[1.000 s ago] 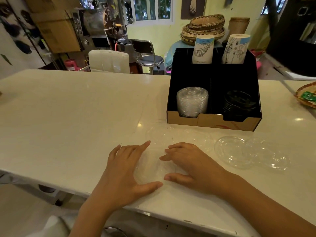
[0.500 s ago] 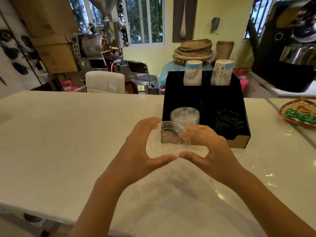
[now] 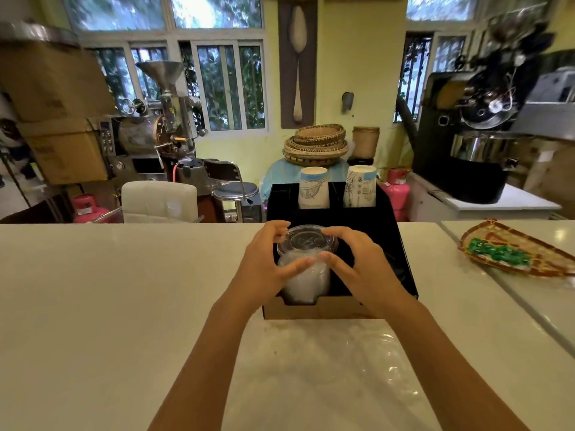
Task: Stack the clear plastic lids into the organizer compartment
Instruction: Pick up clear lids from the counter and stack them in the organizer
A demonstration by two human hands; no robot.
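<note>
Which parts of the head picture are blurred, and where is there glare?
Head view: windows at the top are smeared; the counter bows from the wide lens; glare spots lie on loose clear lids near the bottom; hands and the lid stack look fairly sharp.

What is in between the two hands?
In the head view, the clear lids sit between the left hand and the right hand, on top of the lid stack in the black organizer.
</note>
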